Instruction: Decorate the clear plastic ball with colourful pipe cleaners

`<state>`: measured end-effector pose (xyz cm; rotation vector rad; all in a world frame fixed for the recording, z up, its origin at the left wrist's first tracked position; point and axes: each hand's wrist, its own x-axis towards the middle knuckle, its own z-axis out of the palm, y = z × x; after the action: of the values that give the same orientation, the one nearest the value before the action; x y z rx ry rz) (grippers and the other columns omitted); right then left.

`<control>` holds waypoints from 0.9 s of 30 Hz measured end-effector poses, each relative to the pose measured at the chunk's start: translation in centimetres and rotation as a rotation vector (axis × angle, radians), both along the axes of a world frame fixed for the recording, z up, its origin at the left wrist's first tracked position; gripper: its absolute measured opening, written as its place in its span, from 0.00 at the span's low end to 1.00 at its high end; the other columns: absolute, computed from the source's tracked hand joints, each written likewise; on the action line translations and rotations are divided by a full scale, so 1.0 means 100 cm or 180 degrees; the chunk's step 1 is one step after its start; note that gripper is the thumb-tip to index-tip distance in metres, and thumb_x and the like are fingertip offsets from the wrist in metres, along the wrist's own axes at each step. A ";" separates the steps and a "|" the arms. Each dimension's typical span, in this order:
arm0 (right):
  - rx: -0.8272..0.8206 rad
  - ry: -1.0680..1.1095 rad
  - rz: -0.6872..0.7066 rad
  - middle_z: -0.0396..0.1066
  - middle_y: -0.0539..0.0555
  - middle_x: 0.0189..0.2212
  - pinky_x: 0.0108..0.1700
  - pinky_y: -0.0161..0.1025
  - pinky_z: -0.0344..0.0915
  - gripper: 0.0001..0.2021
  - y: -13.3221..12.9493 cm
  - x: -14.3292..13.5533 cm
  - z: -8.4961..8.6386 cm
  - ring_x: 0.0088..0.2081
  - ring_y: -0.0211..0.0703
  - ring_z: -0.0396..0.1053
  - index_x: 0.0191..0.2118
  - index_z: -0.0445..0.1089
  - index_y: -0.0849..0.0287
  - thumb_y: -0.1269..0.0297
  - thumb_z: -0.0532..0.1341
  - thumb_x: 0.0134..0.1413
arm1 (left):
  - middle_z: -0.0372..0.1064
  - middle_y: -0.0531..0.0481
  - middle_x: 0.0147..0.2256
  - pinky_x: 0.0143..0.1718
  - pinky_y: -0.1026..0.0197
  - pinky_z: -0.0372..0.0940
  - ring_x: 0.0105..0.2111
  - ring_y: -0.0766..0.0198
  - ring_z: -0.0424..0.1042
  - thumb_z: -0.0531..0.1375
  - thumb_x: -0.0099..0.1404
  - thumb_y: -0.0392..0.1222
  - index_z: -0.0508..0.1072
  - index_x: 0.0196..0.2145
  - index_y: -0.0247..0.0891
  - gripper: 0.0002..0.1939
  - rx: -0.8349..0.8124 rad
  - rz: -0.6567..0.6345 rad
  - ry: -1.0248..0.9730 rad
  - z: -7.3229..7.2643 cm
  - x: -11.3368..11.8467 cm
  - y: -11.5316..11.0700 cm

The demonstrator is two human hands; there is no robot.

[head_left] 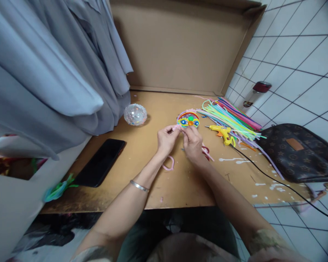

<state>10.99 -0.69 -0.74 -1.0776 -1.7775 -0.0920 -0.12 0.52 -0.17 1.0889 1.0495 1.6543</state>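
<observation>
My left hand and my right hand meet over the middle of the table, fingertips pinched together. Between them is a short piece of pink pipe cleaner, partly hidden by the fingers. Just beyond stands a round face ornament with blue-and-white eyes, yellow outlines, a green dot and an orange nose. A bent loop of pink pipe cleaner lies below my left hand. Beside my right wrist are pink and dark red pipe cleaner pieces, partly covered by the hand.
To the right lie a yellow glue gun with a black cord, a pile of coloured pipe cleaners and a brown patterned bag. On the left are a clear faceted ball, a black phone and a grey curtain. Cardboard stands behind.
</observation>
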 end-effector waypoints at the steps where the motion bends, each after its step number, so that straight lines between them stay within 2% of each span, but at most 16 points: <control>1: 0.0024 -0.0063 -0.0045 0.71 0.57 0.34 0.43 0.42 0.68 0.15 -0.001 0.002 -0.001 0.39 0.46 0.70 0.40 0.74 0.56 0.69 0.50 0.65 | 0.68 0.54 0.21 0.28 0.67 0.58 0.23 0.71 0.62 0.68 0.50 0.46 0.79 0.26 0.34 0.12 -0.0015 -0.0019 0.0030 0.000 0.001 -0.001; 7: 0.0052 -0.0295 -0.0034 0.71 0.58 0.34 0.43 0.41 0.68 0.15 -0.003 0.008 -0.005 0.38 0.46 0.71 0.40 0.74 0.57 0.67 0.50 0.66 | 0.69 0.54 0.22 0.28 0.67 0.58 0.23 0.71 0.62 0.68 0.50 0.44 0.79 0.26 0.32 0.11 -0.0025 -0.0049 0.0031 0.001 0.004 -0.003; 14: 0.0024 -0.0003 -0.0139 0.72 0.57 0.34 0.43 0.42 0.68 0.12 0.000 0.008 -0.005 0.38 0.46 0.71 0.37 0.74 0.56 0.63 0.53 0.66 | 0.68 0.54 0.21 0.28 0.66 0.59 0.23 0.70 0.62 0.67 0.50 0.48 0.79 0.26 0.33 0.13 0.0031 -0.0073 0.0063 -0.001 0.001 -0.001; 27: 0.0115 0.0270 -0.0265 0.73 0.56 0.33 0.44 0.44 0.69 0.13 0.004 0.017 0.000 0.37 0.46 0.71 0.36 0.73 0.55 0.61 0.53 0.66 | 0.70 0.53 0.22 0.27 0.67 0.58 0.24 0.70 0.62 0.69 0.47 0.47 0.79 0.25 0.34 0.13 -0.0055 -0.0240 0.0146 0.000 0.005 -0.003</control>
<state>12.72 -0.28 -0.79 -1.1136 -1.6496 -0.1268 0.33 0.20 -0.13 1.1461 1.0376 1.5644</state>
